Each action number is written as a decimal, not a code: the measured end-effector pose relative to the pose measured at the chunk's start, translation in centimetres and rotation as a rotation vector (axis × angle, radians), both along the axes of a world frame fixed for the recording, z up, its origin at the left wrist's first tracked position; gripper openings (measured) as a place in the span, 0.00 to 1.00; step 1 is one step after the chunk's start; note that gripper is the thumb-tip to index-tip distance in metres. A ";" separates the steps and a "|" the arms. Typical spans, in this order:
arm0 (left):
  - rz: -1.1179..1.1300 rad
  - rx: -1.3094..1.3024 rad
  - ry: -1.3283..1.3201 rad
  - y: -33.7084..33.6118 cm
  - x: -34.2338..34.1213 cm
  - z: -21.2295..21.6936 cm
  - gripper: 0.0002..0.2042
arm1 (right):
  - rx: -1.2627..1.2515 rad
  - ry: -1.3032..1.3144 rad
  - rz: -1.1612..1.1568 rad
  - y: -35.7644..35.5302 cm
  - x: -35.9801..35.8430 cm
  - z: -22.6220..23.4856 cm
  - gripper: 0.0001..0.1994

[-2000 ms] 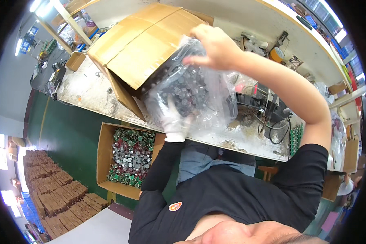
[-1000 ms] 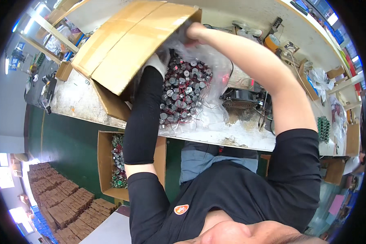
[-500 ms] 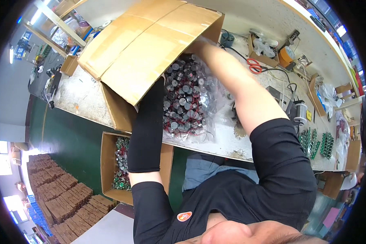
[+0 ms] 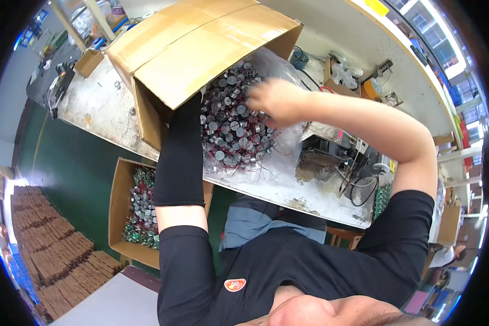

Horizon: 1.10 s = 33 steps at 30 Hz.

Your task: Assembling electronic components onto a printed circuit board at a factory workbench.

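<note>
A large cardboard box (image 4: 195, 46) lies tipped on the bench, its opening toward the pile. Small round metal-cased parts with red wires (image 4: 223, 127), resembling little motors, spread out of it over a clear plastic bag (image 4: 285, 144). My left forearm, in a black sleeve, reaches under the box's near edge; the box hides my left hand. At the right side of the pile is my right hand (image 4: 280, 102), its fingers bent and apart, over the parts or touching them. Slight blur leaves the contact unclear, and I see nothing held in it.
Below the bench edge stands an open carton (image 4: 117, 212) with more small parts and green boards. A black device with a fan grille (image 4: 323, 149) and cables sit right of the bag. Behind is a small carton (image 4: 339, 84) of plastic bags. Stacked brown pieces (image 4: 54, 244) fill the lower left.
My right hand has come out from the box's opening and moved back over the pile. The pile looks wider and more exposed. The whole view has shifted somewhat.
</note>
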<state>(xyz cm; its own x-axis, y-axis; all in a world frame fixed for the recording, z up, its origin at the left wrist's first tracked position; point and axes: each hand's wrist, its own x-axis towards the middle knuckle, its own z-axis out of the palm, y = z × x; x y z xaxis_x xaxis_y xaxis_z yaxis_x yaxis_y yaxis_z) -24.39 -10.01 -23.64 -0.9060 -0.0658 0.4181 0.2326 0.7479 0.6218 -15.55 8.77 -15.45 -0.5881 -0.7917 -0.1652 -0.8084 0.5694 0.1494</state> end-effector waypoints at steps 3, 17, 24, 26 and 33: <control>-0.015 0.024 -0.025 0.2 0.1 -0.2 0.24 | 0.369 -0.482 -0.285 3.6 1.6 -1.5 0.21; -0.347 -0.330 -0.041 -3.6 19.8 -2.8 0.47 | 0.762 -0.298 -0.550 10.6 -3.9 -6.0 0.27; -0.274 -0.320 -0.058 -3.8 20.5 -4.5 0.53 | 0.826 0.131 -0.532 14.9 -8.9 -8.9 0.27; -0.249 -0.297 -0.014 -3.9 20.6 -5.2 0.51 | 0.601 0.162 -0.727 15.3 -9.7 -9.4 0.30; -0.277 -0.251 -0.032 -3.7 21.4 -3.7 0.49 | 0.552 -0.311 -0.866 15.5 -10.3 -8.4 0.15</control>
<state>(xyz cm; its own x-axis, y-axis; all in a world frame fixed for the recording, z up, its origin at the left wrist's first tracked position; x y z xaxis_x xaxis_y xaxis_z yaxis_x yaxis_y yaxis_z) -2.95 -13.68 -27.37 -0.8879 0.2845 0.3616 0.4310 0.7893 0.4373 -25.84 24.30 -23.86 -0.7838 0.1044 -0.6121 -0.2089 0.8839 0.4183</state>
